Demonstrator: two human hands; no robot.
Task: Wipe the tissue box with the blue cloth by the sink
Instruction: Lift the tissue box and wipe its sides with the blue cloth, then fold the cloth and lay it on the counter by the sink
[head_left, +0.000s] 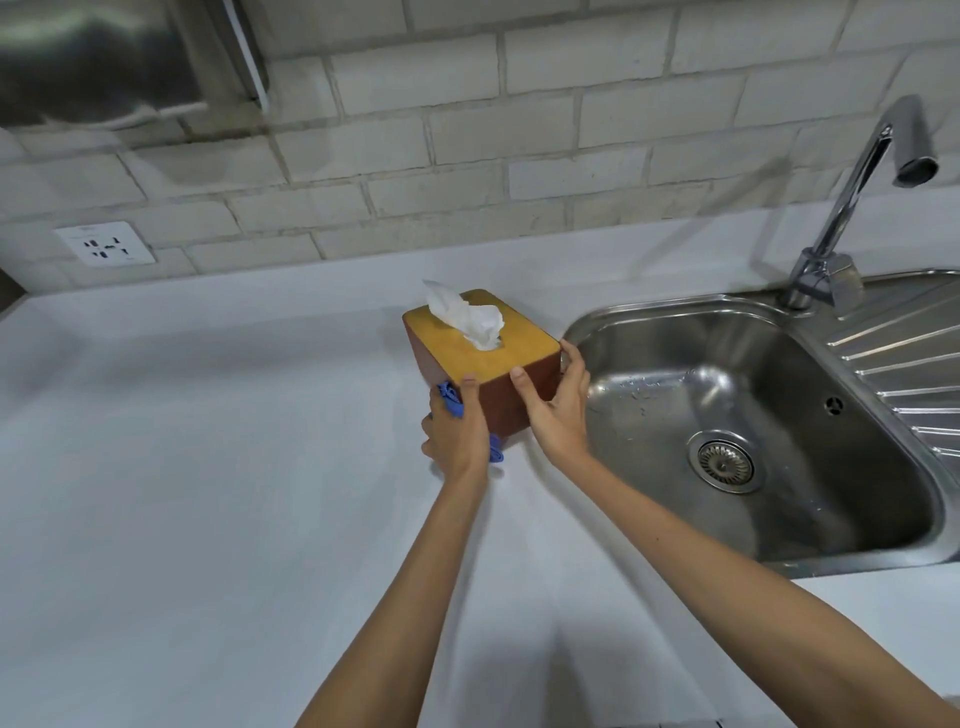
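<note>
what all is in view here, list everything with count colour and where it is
tissue box: 1, yellow top with brown sides, on the counter left of the sink
tissue: 1, white, sticking out of the box top
blue cloth: 1, blue, pressed to the box's near-left side
sink: 1, steel, right side
tap: 1, chrome, behind the sink
socket: 1, white, on the wall at left
counter: 1, white
left hand: 1, grip on the cloth
right hand: 1, steadying the box's right corner
</note>
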